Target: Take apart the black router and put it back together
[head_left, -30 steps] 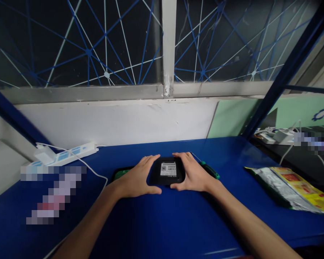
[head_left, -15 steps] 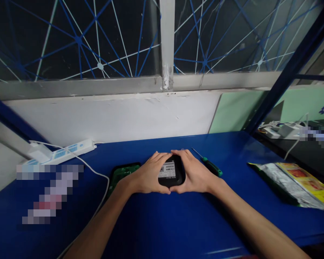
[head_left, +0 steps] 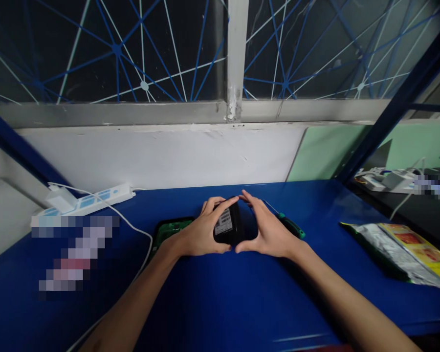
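A small black box with rounded corners and a printed label (head_left: 225, 222) is in my left hand (head_left: 201, 230), tilted, its labelled face turned partly up. My left thumb and fingers grip its near and far edges. Facing it from the other side, my right hand (head_left: 269, 227) curves in a C shape, thumb and fingers apart. A gap shows between the right palm and the box; whether the right fingertips touch it I cannot tell. Beside my left wrist lies a green circuit board in a black housing (head_left: 170, 230), partly covered by my forearm. A green-handled screwdriver (head_left: 291, 226) rests behind my right hand.
A white power strip (head_left: 108, 196) with a plugged-in adapter sits at the back left, its white cable (head_left: 130, 233) running toward me. A foil food packet (head_left: 396, 249) lies at the right of the blue table (head_left: 220, 303). Blue posts stand on both sides.
The box has tipped up and moved toward my left hand. My right hand has come away from its side, opening a gap. The whole view has shifted slightly.
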Demonstrator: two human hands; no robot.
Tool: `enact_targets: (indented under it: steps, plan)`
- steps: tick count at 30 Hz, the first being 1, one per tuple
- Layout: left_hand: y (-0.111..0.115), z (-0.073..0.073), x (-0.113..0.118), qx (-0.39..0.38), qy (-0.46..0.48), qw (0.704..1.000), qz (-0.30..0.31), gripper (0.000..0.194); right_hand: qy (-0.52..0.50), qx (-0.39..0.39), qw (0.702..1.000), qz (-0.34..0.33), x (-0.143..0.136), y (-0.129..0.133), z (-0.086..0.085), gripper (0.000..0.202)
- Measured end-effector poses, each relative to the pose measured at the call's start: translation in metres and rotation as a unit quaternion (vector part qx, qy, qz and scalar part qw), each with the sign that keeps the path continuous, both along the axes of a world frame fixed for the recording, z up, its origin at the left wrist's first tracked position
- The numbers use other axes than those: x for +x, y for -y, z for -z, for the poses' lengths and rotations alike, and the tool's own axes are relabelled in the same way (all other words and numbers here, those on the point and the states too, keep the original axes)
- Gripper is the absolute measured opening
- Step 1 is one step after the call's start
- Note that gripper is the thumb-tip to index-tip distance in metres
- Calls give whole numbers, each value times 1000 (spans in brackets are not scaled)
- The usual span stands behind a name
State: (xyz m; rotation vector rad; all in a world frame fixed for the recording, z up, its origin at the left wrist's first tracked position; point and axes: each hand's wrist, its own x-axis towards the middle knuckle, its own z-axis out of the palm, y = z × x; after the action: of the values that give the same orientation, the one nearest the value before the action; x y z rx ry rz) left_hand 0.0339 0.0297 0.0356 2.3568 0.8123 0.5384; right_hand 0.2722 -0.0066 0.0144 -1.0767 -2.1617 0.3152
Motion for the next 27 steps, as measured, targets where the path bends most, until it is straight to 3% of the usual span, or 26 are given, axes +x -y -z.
enact_targets:
  steps: [6,15,20,27]
  plan:
    - [1,-1,1,-21,30,999,-6,98,23,-34,999,-2,-1,-1,4,134]
    - [-6,12,3,-35,129,990,-49,102,48,-92,995,3,-5,-2,7,133]
    - [-11,16,3,-78,171,982,-26,100,27,-121,992,6,-6,-4,10,121]
    - [-16,19,3,-101,198,975,9,97,33,-94,995,-24,-3,-13,25,130]
